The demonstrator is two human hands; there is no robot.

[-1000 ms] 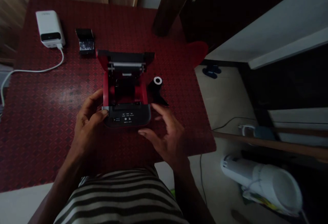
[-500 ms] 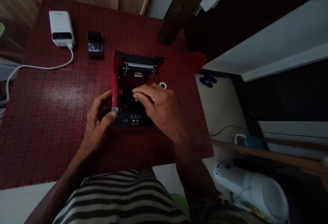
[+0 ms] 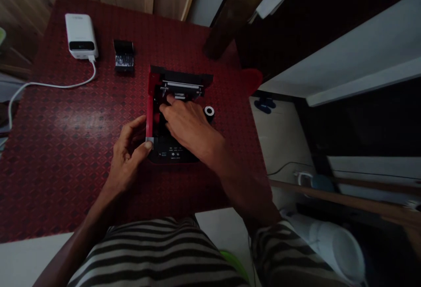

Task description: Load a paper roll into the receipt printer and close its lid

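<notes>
A small red and black printer-like device (image 3: 150,116) stands on the table with its top raised, showing a dark bay and a metal bar with a pale strip. My left hand (image 3: 126,155) grips its near left corner, thumb on the grey corner piece and fingers along the red side. Over the bay lies my right hand (image 3: 187,122), fingers apart and reaching inside toward the bar. Some of its fingertips are hidden, and I make out nothing held in them. A black roll with a white ring (image 3: 209,111) sits just right of the device.
The red patterned table (image 3: 75,147) carries a white power bank (image 3: 81,37) with a white cable running left. A small black item with a silvery patch (image 3: 124,57) lies behind the device. At the back right stands a tall dark bottle (image 3: 230,13) with a green cap.
My right hand has moved deeper and farther back into the bay, its pinched fingers now spread. More of the black roll shows. My left hand keeps its hold.
</notes>
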